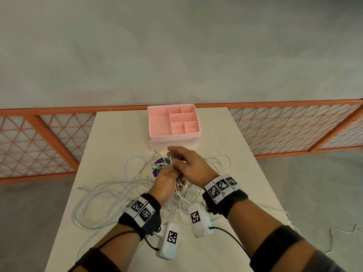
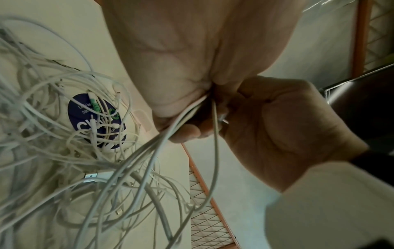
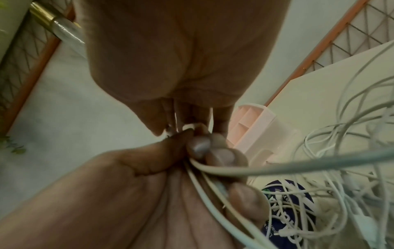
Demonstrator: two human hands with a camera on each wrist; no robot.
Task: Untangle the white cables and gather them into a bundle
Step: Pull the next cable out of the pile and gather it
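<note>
A tangle of white cables (image 1: 137, 182) sprawls over the middle of the white table (image 1: 225, 134). Both hands meet above it. My left hand (image 1: 170, 171) grips several strands in a curled fist; they run down from the fist (image 2: 192, 118) to the heap (image 2: 64, 131). My right hand (image 1: 176, 160) sits just beyond it and pinches cable ends sticking up out of the left fist. The right wrist view shows those fingertips (image 3: 183, 128) on the ends, with a thicker cable (image 3: 277, 170) leading off to the right.
A pink compartment tray (image 1: 173, 122) stands at the table's far edge, just behind the hands. A round blue sticker (image 1: 160, 166) lies under the cables. Orange mesh fencing (image 1: 294, 126) runs behind the table. One cable (image 1: 343, 230) trails off the right edge onto the floor.
</note>
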